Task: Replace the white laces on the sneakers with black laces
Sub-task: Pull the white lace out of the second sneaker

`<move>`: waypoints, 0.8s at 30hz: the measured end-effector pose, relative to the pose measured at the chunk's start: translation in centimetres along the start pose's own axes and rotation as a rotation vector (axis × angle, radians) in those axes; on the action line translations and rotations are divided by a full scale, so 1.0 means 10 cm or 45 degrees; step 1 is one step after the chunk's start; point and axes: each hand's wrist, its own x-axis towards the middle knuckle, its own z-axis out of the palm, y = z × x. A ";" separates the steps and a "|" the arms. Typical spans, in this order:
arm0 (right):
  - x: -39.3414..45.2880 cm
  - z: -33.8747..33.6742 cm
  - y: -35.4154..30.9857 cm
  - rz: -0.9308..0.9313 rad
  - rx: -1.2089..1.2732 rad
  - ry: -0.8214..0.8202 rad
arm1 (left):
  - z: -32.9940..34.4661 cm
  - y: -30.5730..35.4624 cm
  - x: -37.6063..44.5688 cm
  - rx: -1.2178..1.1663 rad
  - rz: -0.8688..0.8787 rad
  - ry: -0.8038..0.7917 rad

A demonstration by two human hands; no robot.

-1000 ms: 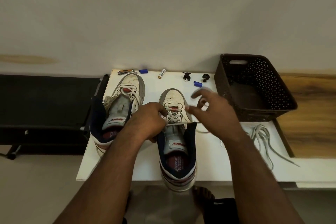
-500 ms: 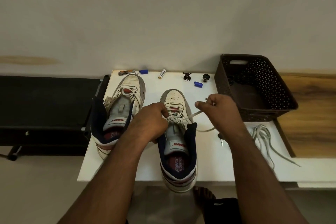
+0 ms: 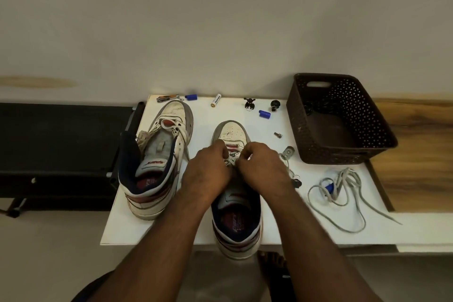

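Note:
Two white high-top sneakers stand on the white table point(image 3: 127, 228). The left sneaker point(image 3: 159, 154) is partly unlaced, with a white lace loose near its toe. The right sneaker point(image 3: 235, 203) sits at the front edge, its heel overhanging. My left hand point(image 3: 208, 171) and my right hand point(image 3: 262, 169) meet over its eyelets, fingers curled and pinching its white lace point(image 3: 231, 160). A pulled-out white lace point(image 3: 343, 191) lies in a loose pile at the right. Dark laces point(image 3: 311, 108) seem to lie in the basket's back corner.
A dark brown perforated basket point(image 3: 367, 130) stands at the back right. Small items line the table's back: a nail clipper point(image 3: 166, 98), blue caps point(image 3: 191, 97), a battery point(image 3: 216, 100), a small figurine point(image 3: 249, 104), a screw point(image 3: 277, 134). A black bench point(image 3: 61, 149) lies left.
My right hand, which had drawn the lace out to the right, has come back to the sneaker's eyelets beside my left hand. The left hand stayed on the sneaker.

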 end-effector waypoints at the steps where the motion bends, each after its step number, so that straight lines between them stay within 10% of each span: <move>1: 0.00 0.04 -0.01 0.036 -0.010 -0.013 | 0.01 -0.01 0.00 0.007 0.006 0.011; 24: 0.13 -0.16 0.39 0.177 0.221 -0.139 | -0.12 -0.19 -0.05 0.073 -0.057 0.073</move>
